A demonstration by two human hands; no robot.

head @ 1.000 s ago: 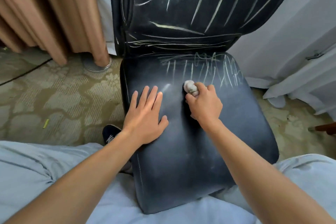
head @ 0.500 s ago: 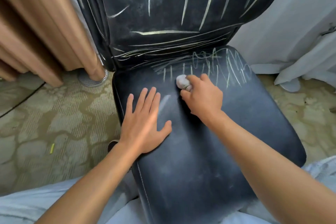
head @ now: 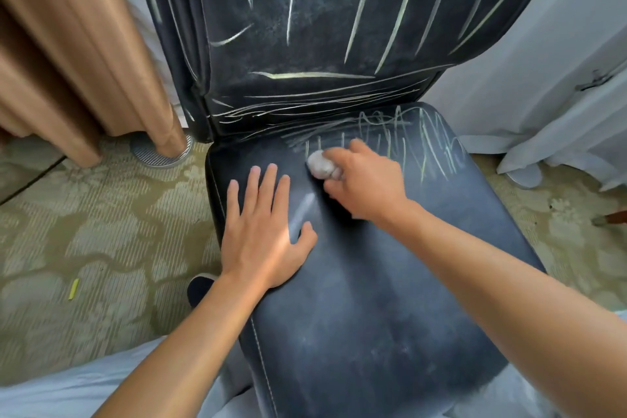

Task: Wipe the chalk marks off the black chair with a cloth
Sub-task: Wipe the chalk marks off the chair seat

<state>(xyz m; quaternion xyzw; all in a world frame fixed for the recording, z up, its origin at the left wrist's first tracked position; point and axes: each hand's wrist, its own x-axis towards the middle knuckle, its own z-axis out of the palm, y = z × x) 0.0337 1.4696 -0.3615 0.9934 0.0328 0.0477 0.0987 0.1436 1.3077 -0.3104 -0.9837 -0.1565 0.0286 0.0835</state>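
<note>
Chair: I am looking down at the black chair (head: 373, 299). Its seat is right in front of me and its back is standing up behind the seat.
Marks: Chalk marks (head: 420, 142) are showing as pale lines on the far part of the seat, mostly to the right. More long lines are running across the chair back.
Cloth: The cloth (head: 319, 164) is bunched into a small pale ball. It is sitting on the seat, at the left end of the marks.
Right hand: My right hand (head: 364, 185) is gripping the cloth. Its fingers (head: 334, 157) are curling round the ball and pressing it on the seat.
Left hand: My left hand (head: 264, 231) is lying flat on the left side of the seat, just beside the right hand. Its fingers are straight and spread, holding nothing.
Floor: The carpet (head: 101, 231) is showing a leafy pattern. A small yellow chalk stick (head: 73, 289) is lying on it, well apart from the chair.
Sides: A brown curtain (head: 68, 44) is hanging to the left. A white curtain (head: 543, 78) is hanging to the right.
Shoe: A dark shoe (head: 200, 288) is peeking out beside the seat's left edge.
</note>
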